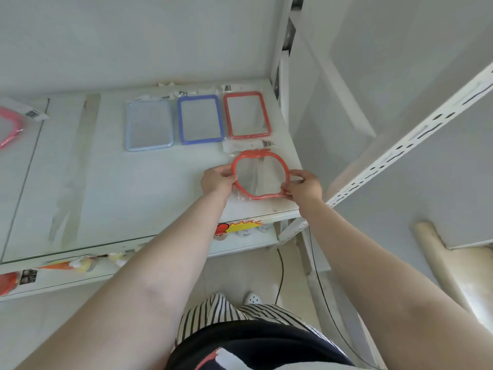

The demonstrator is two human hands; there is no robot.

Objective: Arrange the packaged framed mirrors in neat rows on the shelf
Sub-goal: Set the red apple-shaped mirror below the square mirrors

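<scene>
Apple-shaped mirror [260,175] gripped by both hands

left hand [217,180] + right hand [304,186] grip apple-shaped red mirror [260,174] | shelf [133,188] | behind: red mirror [246,114], blue mirror [200,119], pale blue mirror [148,125]

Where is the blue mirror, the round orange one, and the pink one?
blue mirror [200,119]: head view, middle of its glass.
round orange mirror [266,155]: head view, top of its frame.
pink mirror [12,124]: head view, its frame at the left edge.

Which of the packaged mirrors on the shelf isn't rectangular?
The orange apple-shaped mirror, held between the left hand and right hand at the shelf's front right. The three behind it are rectangles.
</scene>
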